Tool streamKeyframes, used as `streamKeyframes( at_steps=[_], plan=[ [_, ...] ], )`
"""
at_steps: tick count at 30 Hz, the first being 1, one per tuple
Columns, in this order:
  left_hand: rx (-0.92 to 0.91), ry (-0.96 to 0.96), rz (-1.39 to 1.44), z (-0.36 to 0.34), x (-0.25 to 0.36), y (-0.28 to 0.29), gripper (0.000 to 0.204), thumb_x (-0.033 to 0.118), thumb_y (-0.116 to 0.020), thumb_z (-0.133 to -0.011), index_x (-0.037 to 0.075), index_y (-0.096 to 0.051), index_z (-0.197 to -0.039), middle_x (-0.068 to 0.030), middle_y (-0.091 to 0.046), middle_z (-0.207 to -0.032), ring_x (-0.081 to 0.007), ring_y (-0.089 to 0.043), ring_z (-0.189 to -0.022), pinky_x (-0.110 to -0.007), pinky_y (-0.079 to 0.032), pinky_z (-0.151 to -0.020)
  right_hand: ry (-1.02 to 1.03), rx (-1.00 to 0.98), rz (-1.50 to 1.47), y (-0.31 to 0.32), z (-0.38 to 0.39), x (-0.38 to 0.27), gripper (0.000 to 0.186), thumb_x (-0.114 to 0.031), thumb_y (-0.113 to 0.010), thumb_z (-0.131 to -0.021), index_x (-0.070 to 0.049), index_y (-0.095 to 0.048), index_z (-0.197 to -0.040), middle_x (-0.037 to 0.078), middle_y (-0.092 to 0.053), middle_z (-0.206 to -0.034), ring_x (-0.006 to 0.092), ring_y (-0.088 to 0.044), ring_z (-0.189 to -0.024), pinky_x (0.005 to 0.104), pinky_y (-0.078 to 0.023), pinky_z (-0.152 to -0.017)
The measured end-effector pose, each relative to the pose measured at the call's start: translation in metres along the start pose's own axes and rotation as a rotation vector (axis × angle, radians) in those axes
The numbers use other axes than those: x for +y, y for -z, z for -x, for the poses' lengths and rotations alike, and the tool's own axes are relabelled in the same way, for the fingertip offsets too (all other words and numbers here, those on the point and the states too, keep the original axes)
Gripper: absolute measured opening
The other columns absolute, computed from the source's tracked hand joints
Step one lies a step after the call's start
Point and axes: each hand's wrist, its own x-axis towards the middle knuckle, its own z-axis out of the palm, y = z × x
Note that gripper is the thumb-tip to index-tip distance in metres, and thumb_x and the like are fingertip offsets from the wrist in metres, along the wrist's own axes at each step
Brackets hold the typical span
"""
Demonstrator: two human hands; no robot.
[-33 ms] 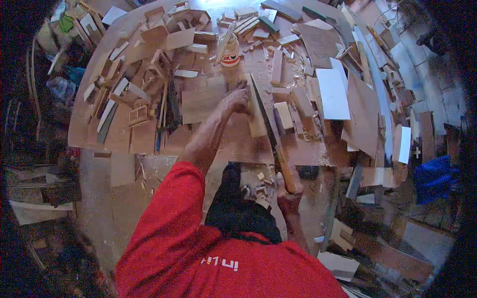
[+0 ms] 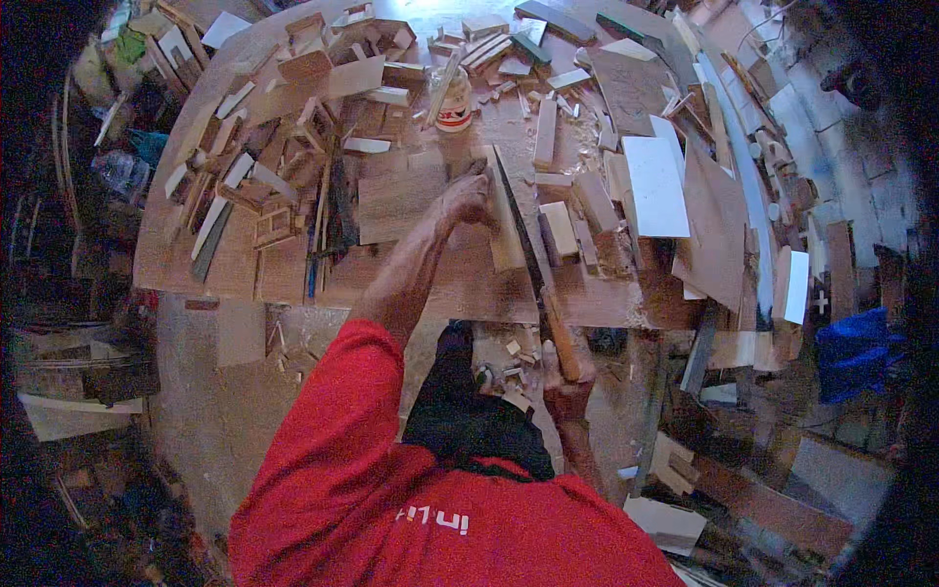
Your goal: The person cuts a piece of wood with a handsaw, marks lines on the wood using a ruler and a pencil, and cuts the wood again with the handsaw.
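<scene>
My right hand (image 2: 568,393) is closed round the wooden handle of what looks like a handsaw (image 2: 521,215), low in front of the bench edge. Its long dark blade points away from me over the workbench, lying along the right side of a pale wood strip (image 2: 503,220). My left hand (image 2: 468,199) bears on that strip from its left side, fingers bent and closed against it. Any teeth on the blade are too small to make out. Left of the strip lies a flat brown board (image 2: 396,205).
A jar (image 2: 454,110) with sticks stands beyond my left hand. Small wooden frames (image 2: 277,227) and offcuts crowd the left side. Wood blocks (image 2: 558,230) and a white panel (image 2: 655,186) lie right of the blade. The bench's near edge (image 2: 440,315) crosses before my legs.
My right hand has come slightly toward me, drawing the handsaw back a little. My left hand and the wood strip stay in nearly the same place.
</scene>
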Motion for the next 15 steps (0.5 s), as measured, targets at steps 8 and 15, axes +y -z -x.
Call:
streamKeyframes(
  at_steps=[8,15],
  plan=[
    [0.126,0.104,0.118,0.008,0.001,0.006,0.111,0.051,-0.08,-0.042,-0.001,-0.034,-0.129,-0.0237,-0.028,-0.137,-0.0377,-0.024,-0.128,-0.043,-0.021,-0.106,0.031,0.199,-0.227,-0.008,-0.001,-0.007,0.025,-0.011,-0.063,-0.074,-0.003,-0.05,-0.055,0.008,-0.043,-0.044,0.0236,-0.044,-0.038,0.0377,-0.033,-0.04],
    [-0.211,0.187,0.349,0.024,0.018,0.051,0.111,0.047,-0.081,-0.044,-0.001,-0.031,-0.131,-0.0198,-0.031,-0.136,-0.0353,-0.026,-0.128,-0.041,-0.023,-0.106,0.064,0.136,-0.13,-0.008,-0.014,-0.01,0.018,-0.015,-0.061,-0.082,0.003,-0.058,-0.08,0.011,-0.057,-0.066,0.0169,-0.055,-0.06,0.0315,-0.042,-0.055]
  ],
)
